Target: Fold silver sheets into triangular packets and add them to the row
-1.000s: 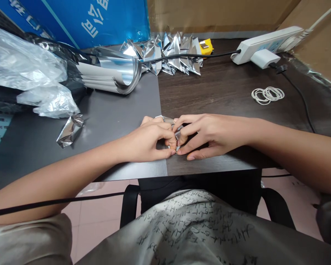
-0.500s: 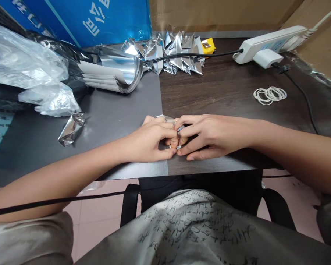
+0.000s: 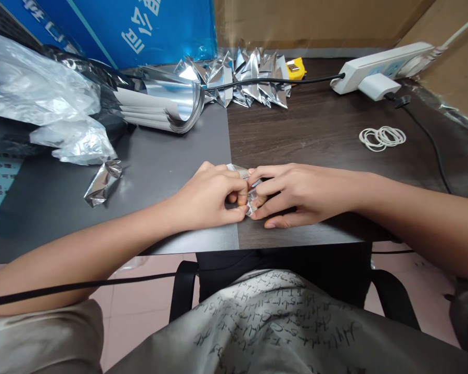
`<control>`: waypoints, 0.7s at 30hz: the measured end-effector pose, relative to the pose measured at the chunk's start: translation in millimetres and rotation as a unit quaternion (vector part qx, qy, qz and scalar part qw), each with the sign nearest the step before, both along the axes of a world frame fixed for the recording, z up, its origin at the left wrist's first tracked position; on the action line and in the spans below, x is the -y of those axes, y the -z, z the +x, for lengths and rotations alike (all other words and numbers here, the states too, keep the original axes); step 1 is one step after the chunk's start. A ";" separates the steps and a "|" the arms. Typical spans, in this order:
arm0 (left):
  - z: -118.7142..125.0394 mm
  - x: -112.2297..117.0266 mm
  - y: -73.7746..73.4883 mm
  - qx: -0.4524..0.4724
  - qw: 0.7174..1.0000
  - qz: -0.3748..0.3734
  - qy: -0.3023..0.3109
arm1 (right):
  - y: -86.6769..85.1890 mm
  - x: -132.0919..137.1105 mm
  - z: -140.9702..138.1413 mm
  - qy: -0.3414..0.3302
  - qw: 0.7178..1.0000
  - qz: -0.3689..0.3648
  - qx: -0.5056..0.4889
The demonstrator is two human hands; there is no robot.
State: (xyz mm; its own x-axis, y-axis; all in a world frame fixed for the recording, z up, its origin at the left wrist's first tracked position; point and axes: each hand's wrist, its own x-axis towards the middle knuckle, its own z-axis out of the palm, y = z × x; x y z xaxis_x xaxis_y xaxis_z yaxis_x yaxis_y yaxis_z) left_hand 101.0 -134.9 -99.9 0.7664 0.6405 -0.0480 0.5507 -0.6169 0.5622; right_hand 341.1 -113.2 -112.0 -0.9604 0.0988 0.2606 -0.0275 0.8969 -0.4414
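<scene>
Near the table's front edge, my left hand [image 3: 214,196] and my right hand [image 3: 296,193] meet over a small piece of silver foil [image 3: 251,201]. Both hands have curled fingers pressed on the foil from either side, and they hide most of it. A bit of its pale edge shows beyond the fingertips. To the left lies a folded silver foil packet [image 3: 103,183], apart from my hands. Further back, a stack of bent silver-and-white foil sheets [image 3: 152,110] rests beside a heap of folded foil pieces [image 3: 257,78].
White rubber bands [image 3: 382,138] lie on the right. Behind them stands a white power strip [image 3: 386,65] with a black cable running left across the foil heap. A yellow tape measure [image 3: 296,69], crumpled clear plastic [image 3: 42,88] and a blue box [image 3: 167,31] are at the back.
My left fingers have drawn slightly back from the right ones, so more of the foil shows between them. My right hand holds nearly the same position.
</scene>
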 end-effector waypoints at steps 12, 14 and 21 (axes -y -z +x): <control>-12.7 -20.4 10.5 0.049 0.979 0.191 -0.048 | 2.7 -15.8 5.3 -0.040 0.998 -0.032 -0.046; -12.9 -20.8 11.1 0.067 0.980 0.183 -0.050 | 3.6 -19.1 9.1 -0.031 0.998 -0.028 -0.043; -15.5 -25.7 12.6 0.099 0.981 0.162 -0.037 | 1.0 -25.4 17.3 0.002 0.999 -0.006 -0.044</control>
